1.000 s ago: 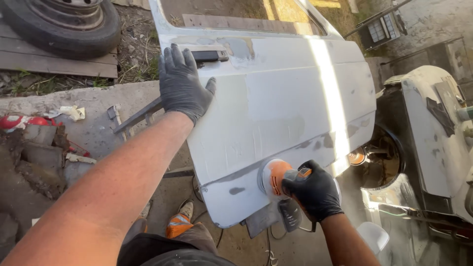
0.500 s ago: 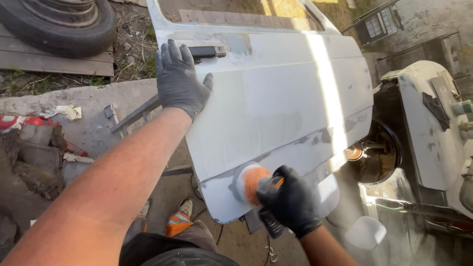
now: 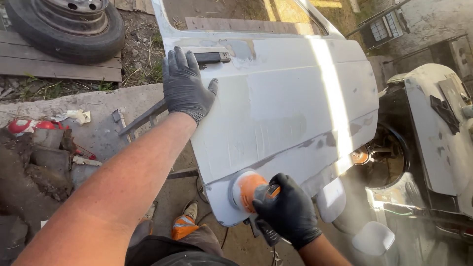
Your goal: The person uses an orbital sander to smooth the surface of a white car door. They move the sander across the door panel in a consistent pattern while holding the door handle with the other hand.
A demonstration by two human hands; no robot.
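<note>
Sanding the near corner of a car door

From the head view, our right hand [image 3: 288, 212] wraps its fingers tight around the orange sander [image 3: 250, 189] on the grey car door [image 3: 295, 108]; tilted, it could gouge the edge. Our left hand [image 3: 186, 84] lies flat, fingers spread, beside the door handle [image 3: 213, 57].

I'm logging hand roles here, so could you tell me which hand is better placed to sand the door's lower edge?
Probably the right hand: it already grips the orange sander on that edge, while the left hand lies flat near the door handle.
</note>
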